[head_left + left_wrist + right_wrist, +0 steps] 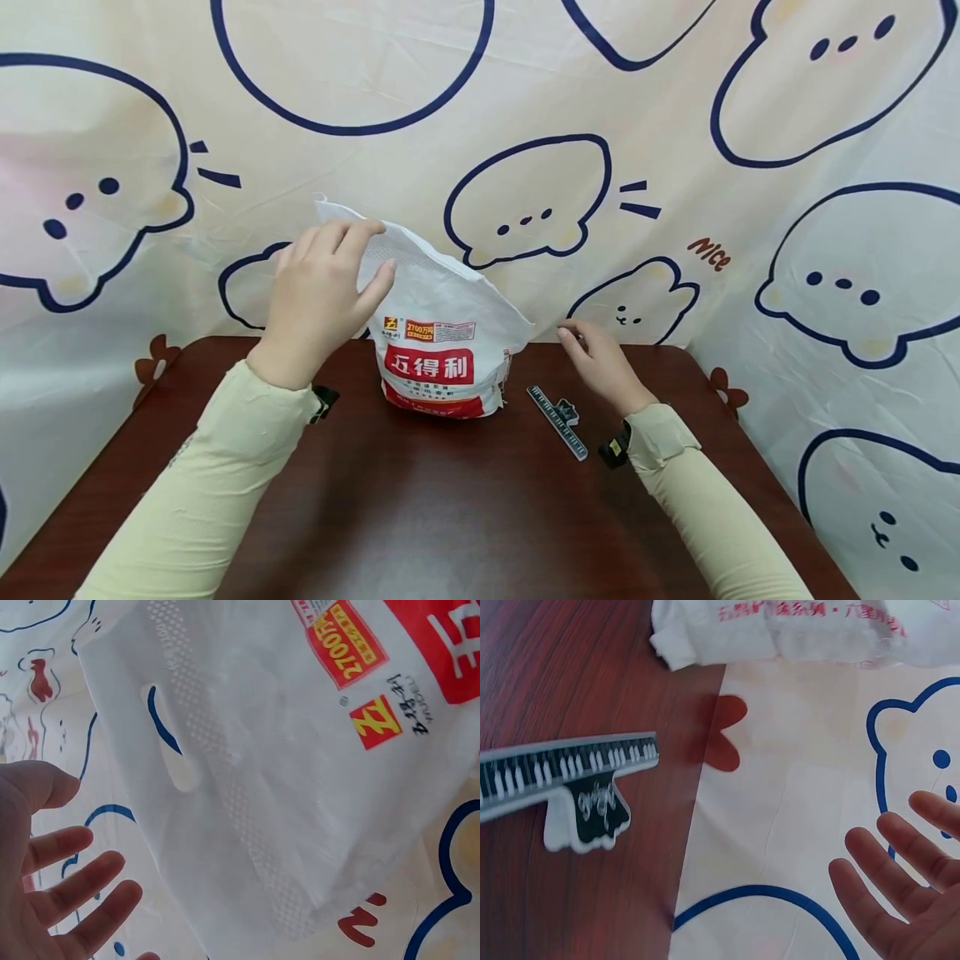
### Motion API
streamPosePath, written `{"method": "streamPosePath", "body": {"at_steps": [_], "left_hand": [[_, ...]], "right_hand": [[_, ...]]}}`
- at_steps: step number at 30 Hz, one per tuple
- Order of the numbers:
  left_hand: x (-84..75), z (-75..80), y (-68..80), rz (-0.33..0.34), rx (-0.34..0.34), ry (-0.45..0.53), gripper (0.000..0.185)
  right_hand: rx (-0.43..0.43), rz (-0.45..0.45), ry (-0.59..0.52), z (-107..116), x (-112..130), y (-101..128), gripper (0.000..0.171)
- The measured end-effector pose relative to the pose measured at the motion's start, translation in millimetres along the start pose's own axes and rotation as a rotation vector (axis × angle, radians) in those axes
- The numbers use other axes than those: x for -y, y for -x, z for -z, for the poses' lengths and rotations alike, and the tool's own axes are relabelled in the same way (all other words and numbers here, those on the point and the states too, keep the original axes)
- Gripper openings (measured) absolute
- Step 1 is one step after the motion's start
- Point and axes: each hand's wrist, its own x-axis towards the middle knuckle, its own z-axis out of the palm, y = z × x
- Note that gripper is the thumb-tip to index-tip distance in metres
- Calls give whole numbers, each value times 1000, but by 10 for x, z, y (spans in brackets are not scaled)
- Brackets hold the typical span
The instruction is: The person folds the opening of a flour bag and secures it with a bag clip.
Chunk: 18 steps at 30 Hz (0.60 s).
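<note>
The bag [431, 292] stands between your spread left grip [318, 283] and spread right grip [602, 364] — top unfolded, clip [557, 422] unattached, near your right.

The white plastic sack with red panels [435, 333] bears 五得利, WUDELI and 2700万, plus 系列·六星 in red print. The cream cloth backdrop with blue cartoon outlines [405, 175] reads "Nice" in brown-red. Script on the black-and-white piano-key clip [557, 423] is illegible.
</note>
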Motion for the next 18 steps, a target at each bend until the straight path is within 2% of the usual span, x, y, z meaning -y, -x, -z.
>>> {"method": "streamPosePath", "body": {"at_steps": [6, 18], "left_hand": [[-71, -6, -73, -22, -5, 29, 38], [-144, -42, -148, -47, -8, 27, 41]], "right_hand": [[-30, 30, -72, -5, 37, -10, 40], [-19, -1, -156, -58, 142, -5, 36]]}}
